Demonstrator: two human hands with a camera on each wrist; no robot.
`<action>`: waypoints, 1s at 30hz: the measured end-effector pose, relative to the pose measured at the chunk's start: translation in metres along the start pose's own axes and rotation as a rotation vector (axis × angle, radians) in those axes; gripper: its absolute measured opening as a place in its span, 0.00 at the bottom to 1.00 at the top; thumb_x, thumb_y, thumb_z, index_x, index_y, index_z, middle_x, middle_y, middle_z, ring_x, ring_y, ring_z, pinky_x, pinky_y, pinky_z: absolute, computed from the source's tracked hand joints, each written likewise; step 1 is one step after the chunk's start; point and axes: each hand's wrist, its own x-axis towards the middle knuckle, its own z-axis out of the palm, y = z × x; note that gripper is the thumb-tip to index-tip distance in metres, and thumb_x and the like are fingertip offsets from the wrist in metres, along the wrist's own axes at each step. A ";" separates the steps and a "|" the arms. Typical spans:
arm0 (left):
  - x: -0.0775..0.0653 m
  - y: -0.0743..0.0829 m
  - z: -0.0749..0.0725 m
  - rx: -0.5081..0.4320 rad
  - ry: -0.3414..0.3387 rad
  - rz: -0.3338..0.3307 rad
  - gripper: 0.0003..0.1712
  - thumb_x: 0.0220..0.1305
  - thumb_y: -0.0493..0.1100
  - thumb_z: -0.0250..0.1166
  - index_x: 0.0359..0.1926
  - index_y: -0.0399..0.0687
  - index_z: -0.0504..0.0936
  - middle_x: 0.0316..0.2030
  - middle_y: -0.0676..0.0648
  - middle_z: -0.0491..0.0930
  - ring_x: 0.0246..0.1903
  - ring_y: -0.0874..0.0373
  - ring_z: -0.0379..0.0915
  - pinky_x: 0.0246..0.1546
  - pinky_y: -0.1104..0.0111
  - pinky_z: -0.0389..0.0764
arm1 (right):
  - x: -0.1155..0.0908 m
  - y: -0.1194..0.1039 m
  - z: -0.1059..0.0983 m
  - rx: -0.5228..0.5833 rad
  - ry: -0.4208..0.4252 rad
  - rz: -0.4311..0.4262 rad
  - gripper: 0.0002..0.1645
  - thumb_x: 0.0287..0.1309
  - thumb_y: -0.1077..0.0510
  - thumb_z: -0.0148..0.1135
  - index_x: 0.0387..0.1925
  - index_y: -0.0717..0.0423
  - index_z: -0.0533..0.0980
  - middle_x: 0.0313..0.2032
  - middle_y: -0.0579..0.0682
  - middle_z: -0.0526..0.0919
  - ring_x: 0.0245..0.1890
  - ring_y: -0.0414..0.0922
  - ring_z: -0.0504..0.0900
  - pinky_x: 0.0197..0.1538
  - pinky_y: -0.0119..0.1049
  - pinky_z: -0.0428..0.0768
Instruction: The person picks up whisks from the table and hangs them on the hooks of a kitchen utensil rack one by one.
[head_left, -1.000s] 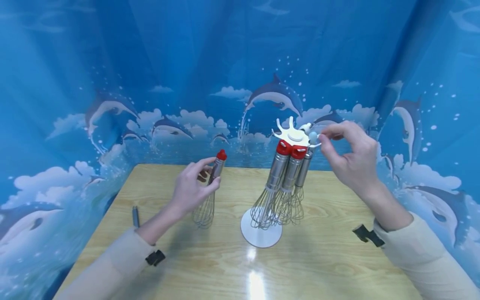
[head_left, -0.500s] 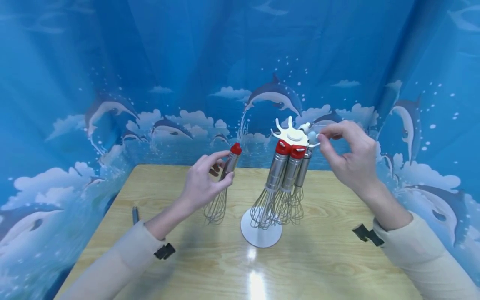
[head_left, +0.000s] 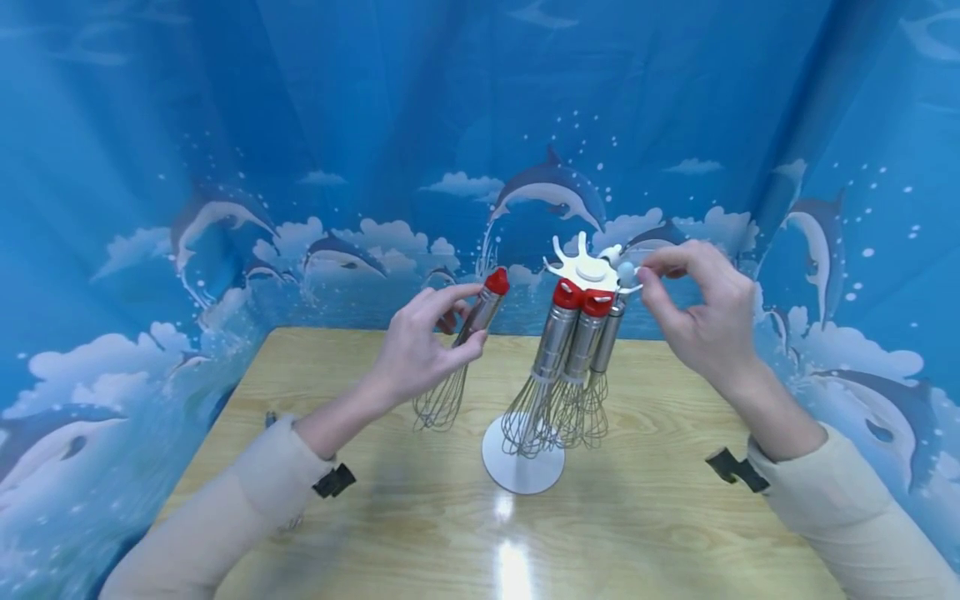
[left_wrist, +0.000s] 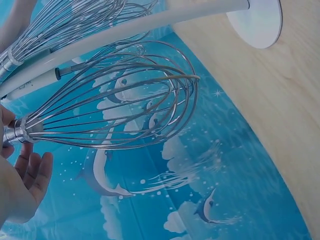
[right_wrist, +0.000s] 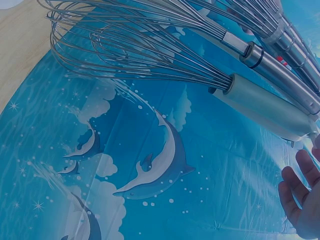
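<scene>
My left hand (head_left: pixel 420 346) grips a steel whisk (head_left: pixel 486 310) by its handle, below the red end cap. The whisk is raised, wires down and slightly tilted, left of a white stand (head_left: pixel 588 271) with curved hooks around its top. In the left wrist view its wire loops (left_wrist: pixel 115 105) are close to the stand's stem (left_wrist: pixel 130 32). With thumb and forefinger, my right hand (head_left: pixel 708 308) pinches the right edge of the stand's top, at a hook. Two red-capped whisks (head_left: pixel 555 337) and a thinner steel whisk (head_left: pixel 606 342) hang there. A pale-green-handled whisk (right_wrist: pixel 270 105) hangs behind, mostly hidden in the head view.
The stand's round white base (head_left: pixel 522 471) rests on a wooden table (head_left: pixel 637 517). Under my left forearm lies a wire-ended utensil (head_left: pixel 292 523), mostly covered by the sleeve. A blue dolphin-print curtain (head_left: pixel 465 125) surrounds the table's back and sides.
My left hand has carried the red-capped whisk rightward and a little up, closer to the stand. The right hand has stayed at the hook.
</scene>
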 end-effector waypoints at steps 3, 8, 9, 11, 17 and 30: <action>0.004 0.001 -0.002 0.001 0.001 0.027 0.30 0.61 0.40 0.74 0.65 0.43 0.80 0.39 0.41 0.88 0.35 0.51 0.81 0.35 0.59 0.87 | 0.000 0.000 0.000 -0.001 0.003 -0.002 0.11 0.62 0.62 0.62 0.38 0.69 0.82 0.33 0.63 0.86 0.41 0.25 0.75 0.49 0.18 0.73; 0.012 0.004 -0.005 0.015 -0.009 0.077 0.30 0.61 0.41 0.73 0.65 0.44 0.81 0.38 0.42 0.88 0.33 0.51 0.80 0.34 0.62 0.84 | 0.000 0.000 0.000 -0.004 0.006 -0.006 0.11 0.62 0.62 0.62 0.38 0.69 0.82 0.33 0.64 0.87 0.41 0.25 0.75 0.49 0.18 0.73; 0.014 0.005 -0.005 0.019 -0.013 0.084 0.30 0.61 0.42 0.73 0.65 0.44 0.81 0.38 0.42 0.88 0.33 0.52 0.80 0.35 0.63 0.84 | 0.000 0.000 0.000 -0.004 0.006 -0.006 0.11 0.62 0.62 0.62 0.38 0.69 0.82 0.33 0.64 0.87 0.41 0.25 0.75 0.49 0.18 0.73; 0.017 0.006 -0.007 0.024 -0.023 0.092 0.30 0.61 0.42 0.73 0.65 0.45 0.81 0.38 0.42 0.87 0.34 0.51 0.80 0.35 0.64 0.82 | 0.000 0.000 0.000 -0.007 0.002 -0.004 0.11 0.62 0.62 0.62 0.38 0.69 0.82 0.33 0.64 0.87 0.42 0.24 0.74 0.49 0.18 0.73; 0.024 0.012 -0.010 0.035 -0.054 0.099 0.31 0.61 0.43 0.73 0.66 0.45 0.81 0.39 0.43 0.87 0.35 0.54 0.79 0.36 0.65 0.81 | 0.000 0.000 0.000 -0.011 -0.002 0.001 0.11 0.62 0.63 0.62 0.38 0.69 0.82 0.33 0.64 0.87 0.42 0.24 0.74 0.50 0.18 0.73; 0.034 0.019 -0.016 0.041 -0.081 0.153 0.30 0.62 0.43 0.71 0.66 0.46 0.81 0.40 0.44 0.87 0.35 0.54 0.77 0.38 0.65 0.79 | 0.000 0.001 0.001 -0.003 0.005 -0.008 0.11 0.62 0.62 0.62 0.38 0.69 0.82 0.33 0.64 0.87 0.41 0.26 0.75 0.49 0.18 0.73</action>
